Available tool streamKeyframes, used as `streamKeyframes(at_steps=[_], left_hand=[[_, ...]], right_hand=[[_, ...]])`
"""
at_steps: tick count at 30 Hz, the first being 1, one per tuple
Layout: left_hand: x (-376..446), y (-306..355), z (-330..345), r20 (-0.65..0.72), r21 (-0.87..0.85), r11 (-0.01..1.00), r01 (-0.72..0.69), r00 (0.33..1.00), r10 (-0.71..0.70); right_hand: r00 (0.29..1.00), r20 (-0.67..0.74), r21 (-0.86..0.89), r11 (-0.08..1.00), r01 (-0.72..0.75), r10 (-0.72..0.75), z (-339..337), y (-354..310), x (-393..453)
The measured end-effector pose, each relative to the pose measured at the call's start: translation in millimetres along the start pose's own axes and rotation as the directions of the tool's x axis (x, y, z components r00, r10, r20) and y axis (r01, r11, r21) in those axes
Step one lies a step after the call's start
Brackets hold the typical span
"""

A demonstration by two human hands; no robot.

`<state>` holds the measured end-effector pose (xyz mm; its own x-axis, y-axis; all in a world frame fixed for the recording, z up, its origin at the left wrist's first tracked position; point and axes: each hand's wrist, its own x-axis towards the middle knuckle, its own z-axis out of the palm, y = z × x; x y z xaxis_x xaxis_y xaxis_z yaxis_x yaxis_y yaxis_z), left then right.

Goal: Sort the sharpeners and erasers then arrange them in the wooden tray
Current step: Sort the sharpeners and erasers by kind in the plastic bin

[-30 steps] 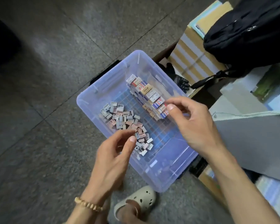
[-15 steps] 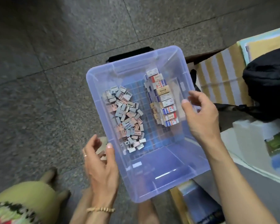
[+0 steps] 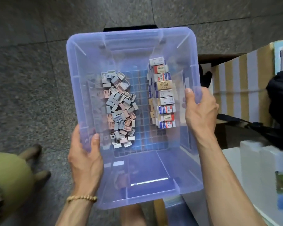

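The translucent blue plastic bin [image 3: 134,185] filled the centre of the frame, above the grey stone floor [image 3: 31,70]. The left hand [image 3: 85,160] and right hand [image 3: 201,111] were both closed on its side walls. Inside, the row of boxed erasers [image 3: 163,95] stood centre right, and the loose pile of small grey and pink sharpeners [image 3: 119,108] centre left. I think a tilt could slide both groups together.

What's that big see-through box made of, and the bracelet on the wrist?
The box looks like thin moulded plastic, tinted blue-violet and glossy: the floor shows through its walls and light glints off its base. The bracelet on the left wrist seems to be pale wooden beads with a matt look, though bone or plastic is possible.
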<state>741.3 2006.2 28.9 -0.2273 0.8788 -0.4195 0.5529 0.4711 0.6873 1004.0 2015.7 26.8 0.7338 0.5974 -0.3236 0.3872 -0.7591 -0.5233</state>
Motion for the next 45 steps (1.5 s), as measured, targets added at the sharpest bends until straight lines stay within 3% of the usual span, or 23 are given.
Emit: streamKeyframes(at_steps=[11, 20, 35, 45], left_hand=[[-13, 11, -42, -0.053, -0.097, 0.992, 0.081, 0.995, -0.086], [11, 12, -134, -0.156, -0.199, 0.970, 0.138, 0.973, -0.170], [179, -61, -311, -0.311, -0.432, 0.878, 0.208, 0.879, -0.361], [267, -92, -380, -0.442, -0.576, 0.765, 0.288, 0.678, -0.588]], right_hand=[[0.992, 0.089, -0.033, 0.995, 0.092, -0.089, -17, -48, -16], [0.962, 0.155, -0.065, 0.970, 0.236, -0.224, 4, -164, -59], [0.848, 0.298, -0.116, 0.865, 0.488, -0.438, 211, -416, -123], [0.653, 0.519, -0.059, 0.739, 0.671, -0.551, 350, -562, -152]])
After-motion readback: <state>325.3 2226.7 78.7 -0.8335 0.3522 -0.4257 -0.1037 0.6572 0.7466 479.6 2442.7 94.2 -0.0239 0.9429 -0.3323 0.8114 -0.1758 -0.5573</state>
